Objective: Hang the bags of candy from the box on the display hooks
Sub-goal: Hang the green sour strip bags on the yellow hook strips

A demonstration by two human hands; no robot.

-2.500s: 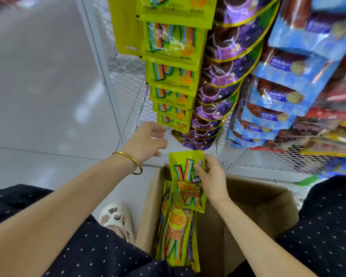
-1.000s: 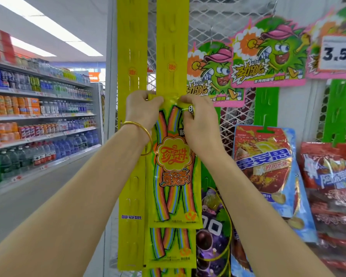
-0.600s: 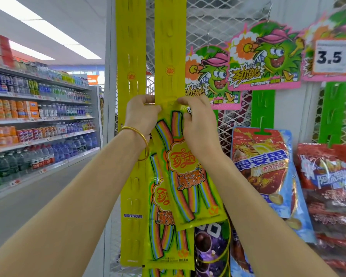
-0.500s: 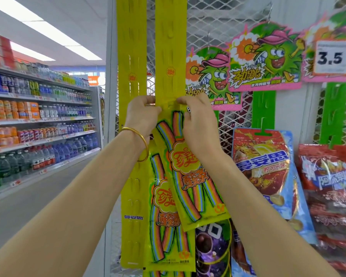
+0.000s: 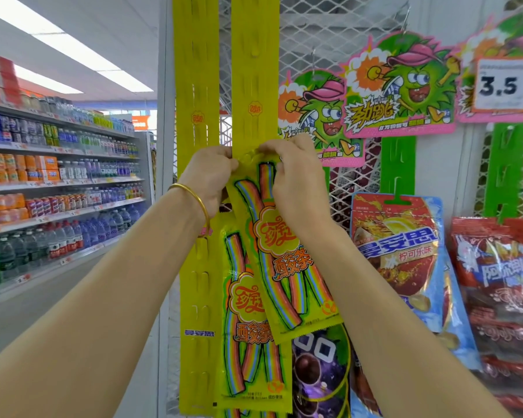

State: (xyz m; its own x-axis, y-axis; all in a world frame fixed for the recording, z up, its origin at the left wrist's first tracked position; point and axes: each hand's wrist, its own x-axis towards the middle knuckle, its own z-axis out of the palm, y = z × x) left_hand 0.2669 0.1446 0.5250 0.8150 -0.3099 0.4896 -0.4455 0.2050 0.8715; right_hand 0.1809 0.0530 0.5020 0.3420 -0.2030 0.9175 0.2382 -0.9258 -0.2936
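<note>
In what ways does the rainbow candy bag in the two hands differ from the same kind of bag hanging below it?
The held bag is tilted, its lower end to the right; the hanging bag is straight. The left hand and right hand pinch the held bag's top; none touches the hanging bag. The held bag overlaps the hanging bag. Both have the same yellow rainbow print.

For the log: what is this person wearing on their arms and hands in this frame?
The left forearm and right forearm are bare, with no sleeves in view. The left hand and right hand are ungloved. A thin gold-coloured bangle circles the left wrist; no watch shows on either wrist.
</note>
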